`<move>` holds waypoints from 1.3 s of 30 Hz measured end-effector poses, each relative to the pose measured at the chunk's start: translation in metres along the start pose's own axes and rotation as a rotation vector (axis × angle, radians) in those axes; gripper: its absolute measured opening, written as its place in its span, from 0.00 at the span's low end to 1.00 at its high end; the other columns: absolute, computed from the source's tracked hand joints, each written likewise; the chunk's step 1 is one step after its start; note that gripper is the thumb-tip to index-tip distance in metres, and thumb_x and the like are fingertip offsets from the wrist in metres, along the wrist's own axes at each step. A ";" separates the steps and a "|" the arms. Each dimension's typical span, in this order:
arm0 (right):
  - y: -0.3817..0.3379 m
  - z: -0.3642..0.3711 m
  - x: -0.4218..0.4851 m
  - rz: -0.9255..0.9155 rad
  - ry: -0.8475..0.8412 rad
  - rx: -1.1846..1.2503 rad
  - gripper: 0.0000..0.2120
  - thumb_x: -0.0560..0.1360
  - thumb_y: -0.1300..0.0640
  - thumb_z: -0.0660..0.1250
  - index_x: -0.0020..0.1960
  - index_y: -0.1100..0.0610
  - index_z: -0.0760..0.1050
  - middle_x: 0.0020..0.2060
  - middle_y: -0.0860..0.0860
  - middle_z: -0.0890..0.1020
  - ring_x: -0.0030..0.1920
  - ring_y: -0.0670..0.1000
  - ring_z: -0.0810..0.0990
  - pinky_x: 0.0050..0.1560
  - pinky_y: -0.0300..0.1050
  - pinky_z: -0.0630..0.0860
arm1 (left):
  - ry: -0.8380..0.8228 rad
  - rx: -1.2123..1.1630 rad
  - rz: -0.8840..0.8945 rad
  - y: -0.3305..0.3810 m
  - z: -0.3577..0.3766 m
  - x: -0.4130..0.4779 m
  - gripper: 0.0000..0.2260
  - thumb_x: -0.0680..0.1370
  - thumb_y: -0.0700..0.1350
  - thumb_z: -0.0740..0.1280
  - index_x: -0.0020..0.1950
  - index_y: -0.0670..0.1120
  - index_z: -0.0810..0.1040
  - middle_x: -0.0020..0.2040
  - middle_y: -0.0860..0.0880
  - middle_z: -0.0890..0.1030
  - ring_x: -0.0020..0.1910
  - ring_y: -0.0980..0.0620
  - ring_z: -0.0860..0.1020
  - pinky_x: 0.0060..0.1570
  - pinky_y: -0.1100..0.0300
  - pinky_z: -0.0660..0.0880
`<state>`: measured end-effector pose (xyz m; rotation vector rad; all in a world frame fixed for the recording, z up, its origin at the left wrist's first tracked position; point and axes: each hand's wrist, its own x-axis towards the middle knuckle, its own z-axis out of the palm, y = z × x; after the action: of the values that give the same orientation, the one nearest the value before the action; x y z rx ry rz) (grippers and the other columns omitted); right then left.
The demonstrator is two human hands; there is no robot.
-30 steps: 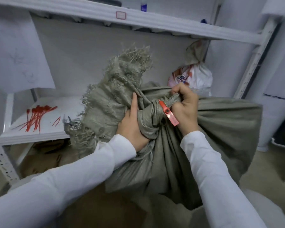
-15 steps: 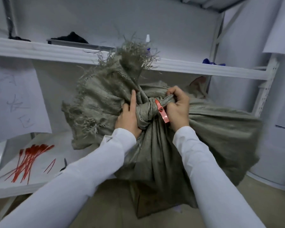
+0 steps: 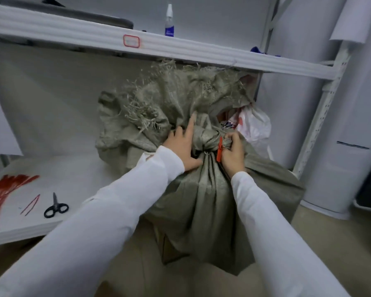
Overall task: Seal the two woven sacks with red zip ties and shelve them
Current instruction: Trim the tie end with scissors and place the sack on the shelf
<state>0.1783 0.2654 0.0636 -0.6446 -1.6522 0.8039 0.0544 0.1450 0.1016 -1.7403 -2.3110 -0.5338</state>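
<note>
A grey-green woven sack [image 3: 204, 200] leans against the front edge of the lower white shelf [image 3: 77, 181], its frayed mouth [image 3: 159, 99] flopped back under the upper shelf. A red zip tie [image 3: 219, 150] cinches the gathered neck. My left hand [image 3: 183, 146] grips the neck from the left, forefinger stretched up. My right hand [image 3: 232, 152] clutches the neck on the right, beside the tie's tag. A white printed sack [image 3: 253, 127] sits behind on the shelf, mostly hidden.
A bundle of spare red zip ties [image 3: 4, 189], two loose ones [image 3: 30, 204] and black-handled scissors [image 3: 56, 207] lie on the lower shelf's left part. The upper shelf [image 3: 180, 52] carries a spray bottle [image 3: 169, 20]. A white perforated upright [image 3: 321, 116] stands right.
The sack has moved forward and down onto the lower shelf's edge, its frayed top now tucked under the upper shelf. Both hands kept their hold on the tied neck.
</note>
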 end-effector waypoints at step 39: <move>0.031 -0.069 -0.107 0.473 -0.445 -0.766 0.75 0.44 0.31 0.79 0.72 0.37 0.27 0.74 0.60 0.43 0.74 0.66 0.56 0.71 0.65 0.61 | 0.106 0.256 -0.197 -0.012 0.003 0.023 0.38 0.76 0.57 0.66 0.78 0.58 0.44 0.73 0.44 0.63 0.70 0.38 0.62 0.65 0.43 0.65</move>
<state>0.2690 0.2140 -0.0161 -1.5170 -2.2736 0.6486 0.0361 0.1637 0.1051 -1.3480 -2.3679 -0.3344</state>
